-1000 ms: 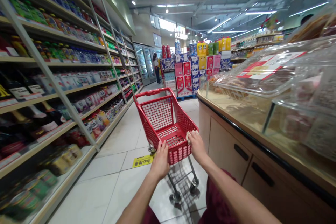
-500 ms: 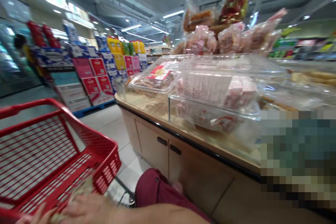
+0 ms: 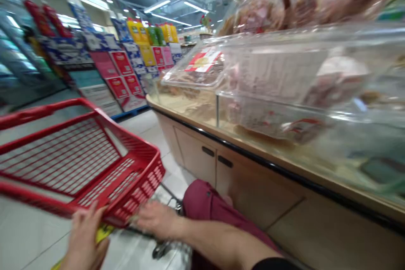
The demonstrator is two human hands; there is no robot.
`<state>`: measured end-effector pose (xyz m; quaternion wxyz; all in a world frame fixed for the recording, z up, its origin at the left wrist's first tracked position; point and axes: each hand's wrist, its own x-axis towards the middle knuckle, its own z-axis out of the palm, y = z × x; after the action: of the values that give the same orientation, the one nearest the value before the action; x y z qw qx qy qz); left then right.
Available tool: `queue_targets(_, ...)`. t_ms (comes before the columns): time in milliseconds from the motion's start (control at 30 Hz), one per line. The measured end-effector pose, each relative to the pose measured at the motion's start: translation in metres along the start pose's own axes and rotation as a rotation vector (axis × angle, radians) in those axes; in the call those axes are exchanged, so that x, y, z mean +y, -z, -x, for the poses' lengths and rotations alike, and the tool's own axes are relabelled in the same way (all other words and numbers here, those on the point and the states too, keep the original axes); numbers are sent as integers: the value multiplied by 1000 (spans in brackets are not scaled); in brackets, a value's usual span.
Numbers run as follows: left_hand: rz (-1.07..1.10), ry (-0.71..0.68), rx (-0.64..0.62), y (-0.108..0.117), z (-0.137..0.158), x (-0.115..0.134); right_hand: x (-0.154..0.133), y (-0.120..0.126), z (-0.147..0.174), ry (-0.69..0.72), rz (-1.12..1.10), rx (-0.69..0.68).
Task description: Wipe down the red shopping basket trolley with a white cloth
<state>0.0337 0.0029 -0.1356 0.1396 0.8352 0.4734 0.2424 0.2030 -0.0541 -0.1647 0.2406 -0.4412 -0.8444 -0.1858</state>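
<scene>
A red plastic shopping cart basket with slatted sides stands at the left, above a metal frame on wheels. My left hand is at its near lower edge. A yellow item with dark print shows between the thumb and fingers, mostly hidden by the hand. My right hand reaches below the basket's near right corner, fingers curled and blurred. A beige, crumpled bit shows at its fingertips; what it is I cannot make out.
At the right, a wooden display counter with a black edge strip holds clear plastic boxes and wrapped food. Stacked cartons stand farther back at left. My maroon-clad knee is between cart and counter.
The view has tilted down and shifted left, so cart and counter appear higher and farther right. My hands, overlapping earlier at the bottom left, are now apart, and the yellow item has come into view.
</scene>
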Motion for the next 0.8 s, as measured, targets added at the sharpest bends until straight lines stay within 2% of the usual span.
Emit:
queue_targets(33, -20, 53, 86, 11, 8, 1, 2, -4, -5, -174, -70, 145)
queue_targets(67, -37, 96, 105, 18, 15, 4, 4, -9, -13, -228, -128, 217)
queue_targets(133, -64, 149, 111, 24, 24, 11, 6, -17, -29, -260, -250, 324)
queue_targets(200, -94, 187, 76, 23, 28, 16, 5, -24, -38, -219, -356, 467)
queue_targets(267, -129, 193, 42, 23, 32, 19, 3, -30, -35, -162, -429, 535)
queue_targets(400, -192, 208, 35, 30, 41, 21, -1, -36, -11, -73, -483, 491)
queue_targets(533, -246, 262, 24, 39, 46, 22, 12, -28, 4, 94, -450, 416)
queue_targets(600, -264, 277, 15, 42, 48, 22, 23, -22, 2, 17, -426, 461)
queue_targets(700, -277, 301, 17, 45, 48, 23, 33, -25, 2, -252, -395, 535)
queue_targets(733, -273, 311, 15, 46, 48, 23, 33, -30, 6, -284, -396, 530)
queue_targets(800, -253, 327, -5, 48, 48, 24, 28, -45, 19, -262, -419, 470)
